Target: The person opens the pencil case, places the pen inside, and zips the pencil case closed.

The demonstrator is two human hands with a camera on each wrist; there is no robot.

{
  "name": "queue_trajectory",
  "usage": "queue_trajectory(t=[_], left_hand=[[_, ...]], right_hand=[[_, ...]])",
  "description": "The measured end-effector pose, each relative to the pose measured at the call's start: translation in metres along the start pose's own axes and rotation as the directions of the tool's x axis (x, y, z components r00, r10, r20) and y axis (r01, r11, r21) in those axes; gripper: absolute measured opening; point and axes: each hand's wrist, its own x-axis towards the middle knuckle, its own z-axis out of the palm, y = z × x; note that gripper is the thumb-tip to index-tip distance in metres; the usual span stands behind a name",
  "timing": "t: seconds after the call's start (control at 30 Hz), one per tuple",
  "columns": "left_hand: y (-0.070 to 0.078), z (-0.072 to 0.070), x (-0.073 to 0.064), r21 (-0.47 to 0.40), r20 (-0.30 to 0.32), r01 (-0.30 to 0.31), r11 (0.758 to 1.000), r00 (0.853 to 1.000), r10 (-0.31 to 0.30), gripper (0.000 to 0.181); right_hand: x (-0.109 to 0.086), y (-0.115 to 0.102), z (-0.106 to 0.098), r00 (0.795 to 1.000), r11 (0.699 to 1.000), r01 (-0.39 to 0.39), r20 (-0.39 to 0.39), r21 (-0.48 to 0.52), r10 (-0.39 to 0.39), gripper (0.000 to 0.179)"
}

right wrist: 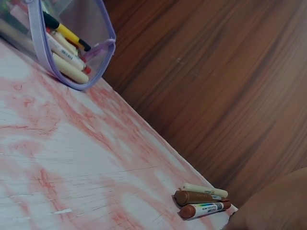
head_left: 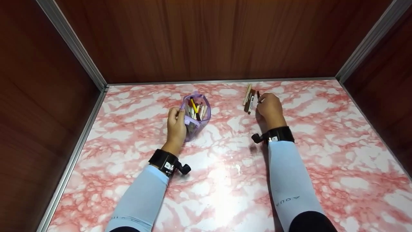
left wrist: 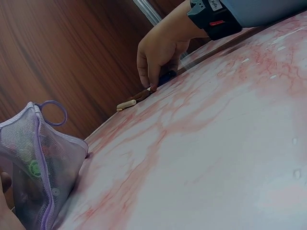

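Note:
My left hand grips the side of a purple mesh pencil case, which is unzipped at the top. Inside it are several pens and markers, among them a yellow pen with dark ends. To the right, my right hand pinches a dark marker; the hand covers much of it. Just left of those fingers lie a cream marker, a brown marker and a white marker with brown ends, side by side on the table.
The table has a red and white marbled top. Dark wood panels stand behind it and on both sides, with metal strips along the corners. A purple loop sticks out from the pencil case.

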Motion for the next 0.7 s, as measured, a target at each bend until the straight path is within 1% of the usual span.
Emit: queue_trajectory(t=[0.1,0.2,0.3,0.43,0.47,0.53,0.6,0.67,0.7], left_hand=[[-0.001,0.000,0.000,-0.006,0.002,0.003,1.000,1.000,-0.003,0.020],[-0.002,0.000,0.001,0.000,0.001,-0.004,1.000,1.000,0.004,0.020],[-0.002,0.000,0.001,0.003,0.001,-0.010,1.000,1.000,0.010,0.020],[-0.002,-0.001,0.001,0.000,0.007,-0.025,1.000,1.000,0.025,0.021],[-0.002,-0.001,0.001,0.000,0.008,-0.029,1.000,1.000,0.029,0.022],[-0.001,-0.001,0.001,0.002,0.006,-0.038,0.999,0.999,0.038,0.022],[-0.001,0.000,0.001,-0.002,0.002,-0.042,0.999,0.999,0.042,0.022],[-0.001,0.000,0.001,0.002,-0.004,-0.040,0.999,0.999,0.040,0.022],[-0.001,0.000,0.001,0.001,-0.004,-0.037,0.999,0.999,0.037,0.021]], right_hand=[[-0.001,-0.001,-0.002,1.000,0.998,-0.025,0.020,0.052,0.023,0.041],[-0.002,-0.002,-0.003,0.998,0.986,-0.052,0.047,0.160,0.046,0.042],[0.000,-0.007,-0.004,0.999,0.974,-0.035,0.039,0.223,0.027,0.040],[0.003,-0.020,-0.004,0.999,0.967,0.011,0.028,0.256,-0.019,0.036],[0.003,-0.023,-0.004,0.999,0.963,0.012,0.040,0.268,-0.023,0.035],[0.001,-0.032,-0.005,0.996,0.952,-0.007,0.087,0.306,-0.020,0.036],[-0.002,-0.041,-0.005,0.989,0.937,-0.044,0.148,0.346,-0.009,0.036],[-0.007,-0.050,-0.004,0.980,0.929,-0.064,0.201,0.366,-0.011,0.036],[-0.009,-0.054,-0.002,0.975,0.927,-0.062,0.223,0.371,-0.024,0.037]])
